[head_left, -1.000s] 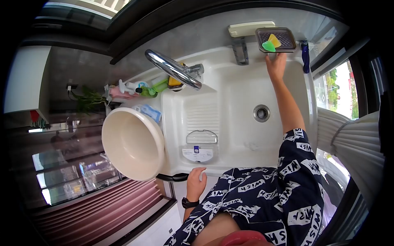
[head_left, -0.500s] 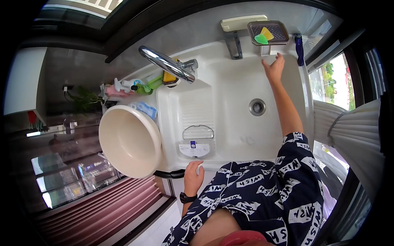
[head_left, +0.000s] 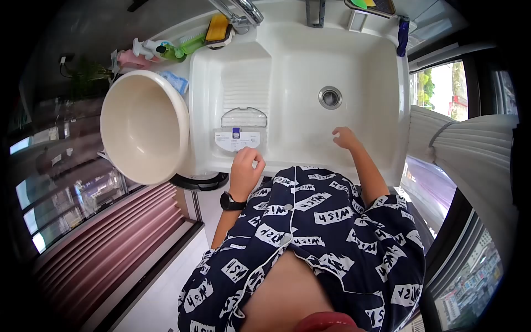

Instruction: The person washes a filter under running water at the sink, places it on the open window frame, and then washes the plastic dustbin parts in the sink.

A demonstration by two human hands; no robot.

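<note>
My left hand [head_left: 247, 169], with a dark watch on the wrist, is at the front rim of the white sink [head_left: 368, 160]. Its fingers are loosely bent with the thumb apart, and they overlap the near edge of a clear plastic container [head_left: 243, 117]. Whether they touch it, I cannot tell. That container has a white label and a blue tab, and lies at the lower end of the ribbed washboard [head_left: 245, 88]. Over the basin, below the drain [head_left: 330, 98], my right hand [head_left: 347, 138] is empty, its fingers loosely apart.
A large cream basin [head_left: 145, 127] stands left of the sink. Behind are a chrome faucet [head_left: 238, 14], a yellow sponge [head_left: 218, 27], a green brush [head_left: 192, 44] and spray bottles. A soap tray [head_left: 381, 6] sits back right, near a purple tube [head_left: 403, 36]. Curtains hang at right.
My right hand has drawn back from near the soap tray to the front of the basin. My left hand has moved up to the container's near edge. The view has tilted down.
</note>
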